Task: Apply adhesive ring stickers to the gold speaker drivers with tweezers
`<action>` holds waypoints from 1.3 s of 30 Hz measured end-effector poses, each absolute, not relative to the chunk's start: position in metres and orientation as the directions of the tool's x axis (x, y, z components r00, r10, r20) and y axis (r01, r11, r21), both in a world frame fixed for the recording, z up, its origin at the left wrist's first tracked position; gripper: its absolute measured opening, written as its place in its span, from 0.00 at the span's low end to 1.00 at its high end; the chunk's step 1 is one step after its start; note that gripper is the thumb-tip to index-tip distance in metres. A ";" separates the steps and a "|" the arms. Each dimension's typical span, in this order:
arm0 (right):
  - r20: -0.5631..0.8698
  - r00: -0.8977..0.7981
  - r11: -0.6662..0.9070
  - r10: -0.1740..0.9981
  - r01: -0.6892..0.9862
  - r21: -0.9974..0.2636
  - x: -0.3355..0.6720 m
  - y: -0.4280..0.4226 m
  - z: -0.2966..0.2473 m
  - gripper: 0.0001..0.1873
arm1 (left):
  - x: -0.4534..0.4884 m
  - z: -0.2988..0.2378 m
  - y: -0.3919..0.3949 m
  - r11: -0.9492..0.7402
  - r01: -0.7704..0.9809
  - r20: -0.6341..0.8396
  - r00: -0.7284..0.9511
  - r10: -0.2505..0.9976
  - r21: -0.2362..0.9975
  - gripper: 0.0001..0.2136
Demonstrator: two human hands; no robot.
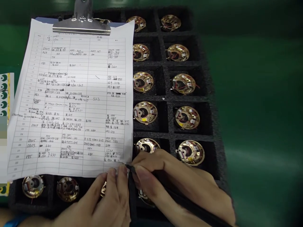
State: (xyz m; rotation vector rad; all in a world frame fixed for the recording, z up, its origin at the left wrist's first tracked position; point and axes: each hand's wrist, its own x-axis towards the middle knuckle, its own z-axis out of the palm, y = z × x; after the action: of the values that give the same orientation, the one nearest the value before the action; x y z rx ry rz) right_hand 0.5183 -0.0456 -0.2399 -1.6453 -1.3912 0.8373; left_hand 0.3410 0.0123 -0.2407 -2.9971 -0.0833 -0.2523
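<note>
A sheet of paper [78, 104], a ruled table full of handwritten codes and numbers, is held by the metal clip [81, 26] of a blue clipboard [46, 22]. The clipboard rests over a black foam tray [163, 47]. My right hand [175, 186] is closed around a black pen [194, 205], its tip at the sheet's lower right by the last handwritten line. Beside it, my left hand [106, 198] lies with fingertips flat on the sheet's bottom edge; its thumb is not clearly visible.
Round gold-coloured parts [190, 152] with small circuitry sit singly in the tray's compartments, right of and below the sheet. At the far left is a strip with green and yellow eye-like patterns [3, 91]. A green surface [265, 126] surrounds the tray.
</note>
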 end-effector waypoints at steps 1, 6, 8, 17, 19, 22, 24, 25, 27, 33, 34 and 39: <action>-0.002 0.204 -0.093 0.979 0.437 -0.895 0.517 -0.046 -0.239 0.12 | 0.341 -0.240 0.012 -0.989 0.066 0.167 0.985 0.044 -0.131 0.20; -0.032 0.223 -0.129 0.974 0.434 -0.891 0.515 -0.046 -0.239 0.11 | 0.341 -0.240 0.013 -0.990 0.053 0.152 0.988 0.032 -0.133 0.21; -0.032 0.206 -0.124 0.978 0.450 -0.884 0.517 -0.046 -0.240 0.11 | 0.341 -0.240 0.014 -0.991 0.049 0.158 0.987 0.028 -0.127 0.21; -0.060 0.216 -0.160 0.975 0.484 -0.860 0.515 -0.046 -0.237 0.12 | 0.342 -0.240 0.014 -0.991 0.051 0.163 0.986 0.030 -0.126 0.21; -0.046 0.225 -0.150 0.973 0.475 -0.867 0.514 -0.046 -0.237 0.12 | 0.342 -0.240 0.014 -0.991 0.052 0.158 0.987 0.032 -0.126 0.20; -0.026 0.238 -0.134 0.971 0.450 -0.883 0.514 -0.046 -0.239 0.12 | 0.343 -0.239 0.014 -0.991 0.055 0.152 0.988 0.036 -0.123 0.20; -0.033 0.230 -0.134 0.973 0.437 -0.890 0.515 -0.047 -0.241 0.11 | 0.343 -0.238 0.014 -0.991 0.058 0.154 0.987 0.039 -0.121 0.20; -0.039 0.228 -0.137 0.973 0.430 -0.893 0.515 -0.047 -0.241 0.11 | 0.343 -0.238 0.014 -0.991 0.060 0.154 0.987 0.040 -0.123 0.20; -0.043 0.235 -0.142 0.971 0.421 -0.896 0.515 -0.047 -0.241 0.12 | 0.343 -0.238 0.015 -0.990 0.062 0.155 0.987 0.042 -0.128 0.21; -0.047 0.302 -0.182 0.952 0.437 -0.881 0.510 -0.046 -0.235 0.13 | 0.343 -0.237 0.015 -0.988 0.054 0.147 0.989 0.033 -0.143 0.20; -0.052 0.309 -0.191 0.950 0.439 -0.878 0.510 -0.046 -0.235 0.12 | 0.343 -0.238 0.015 -0.988 0.055 0.148 0.988 0.034 -0.143 0.21; -0.056 0.244 -0.168 0.968 0.468 -0.868 0.514 -0.047 -0.237 0.12 | 0.344 -0.239 0.015 -0.989 0.060 0.159 0.987 0.039 -0.134 0.21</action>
State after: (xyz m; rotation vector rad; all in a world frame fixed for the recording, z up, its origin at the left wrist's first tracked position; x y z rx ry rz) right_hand 0.5140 -0.0473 -0.2368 -1.7613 -1.3273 0.8368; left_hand 0.3436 0.0150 -0.2393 -2.9925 -0.0748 -0.2352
